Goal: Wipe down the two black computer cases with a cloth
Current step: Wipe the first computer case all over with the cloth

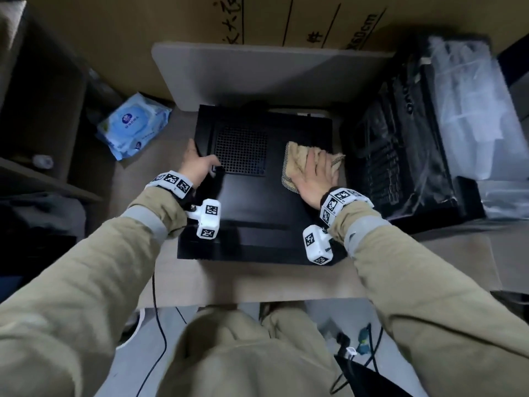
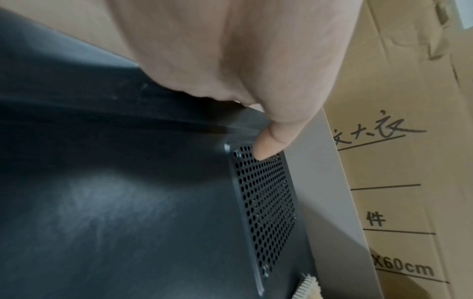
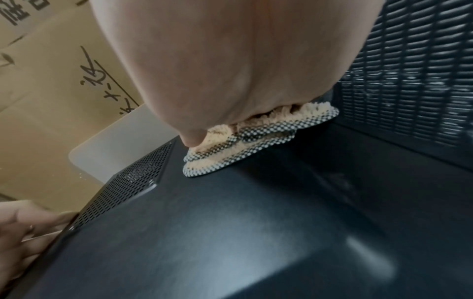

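The first computer case (image 1: 257, 202) lies flat on the desk (image 1: 257, 279). The right hand (image 1: 317, 179) presses the cloth (image 1: 297, 159) flat-fingered near its right edge — keep even pressure, overlapping strokes. The left hand (image 1: 197, 164) grips the left edge, steadying. Only the head view shows the second case (image 1: 400, 156) — right, plastic-wrapped.

Case (image 1: 257, 202) smooth matt black (perforated vent); cloth (image 1: 297, 159) fluffy tan.
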`<move>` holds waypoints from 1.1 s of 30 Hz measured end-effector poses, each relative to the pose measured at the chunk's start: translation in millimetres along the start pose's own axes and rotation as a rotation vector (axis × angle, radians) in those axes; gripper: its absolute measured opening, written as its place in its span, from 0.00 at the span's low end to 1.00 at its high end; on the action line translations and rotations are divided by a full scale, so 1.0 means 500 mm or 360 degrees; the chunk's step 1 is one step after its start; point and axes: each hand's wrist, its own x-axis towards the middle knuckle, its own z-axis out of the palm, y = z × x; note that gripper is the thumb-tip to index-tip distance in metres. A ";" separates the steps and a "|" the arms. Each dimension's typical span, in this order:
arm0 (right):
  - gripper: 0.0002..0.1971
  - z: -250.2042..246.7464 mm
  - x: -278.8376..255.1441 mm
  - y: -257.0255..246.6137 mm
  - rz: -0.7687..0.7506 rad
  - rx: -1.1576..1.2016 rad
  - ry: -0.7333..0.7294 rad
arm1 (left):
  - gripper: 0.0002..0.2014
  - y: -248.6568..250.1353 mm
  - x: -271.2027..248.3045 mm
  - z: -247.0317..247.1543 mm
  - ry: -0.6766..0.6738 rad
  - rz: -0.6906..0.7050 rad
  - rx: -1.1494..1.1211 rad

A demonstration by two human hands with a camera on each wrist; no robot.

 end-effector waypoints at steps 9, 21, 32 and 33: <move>0.35 0.050 -0.108 0.007 -0.0023 0.0119 0.0049 | 0.59 0.023 -0.116 0.000 -0.0040 0.0053 0.0251; 0.40 0.094 -0.167 -0.005 0.0174 0.0172 -0.0003 | 0.53 0.017 -0.139 0.015 0.0177 0.0085 0.0555; 0.44 0.057 0.015 -0.086 0.0059 -0.0084 0.0237 | 0.59 0.045 -0.116 0.009 0.0034 -0.0136 0.0443; 0.43 0.054 0.034 -0.099 0.0009 -0.0143 0.0236 | 0.57 0.047 -0.115 0.009 0.0044 -0.0153 0.0446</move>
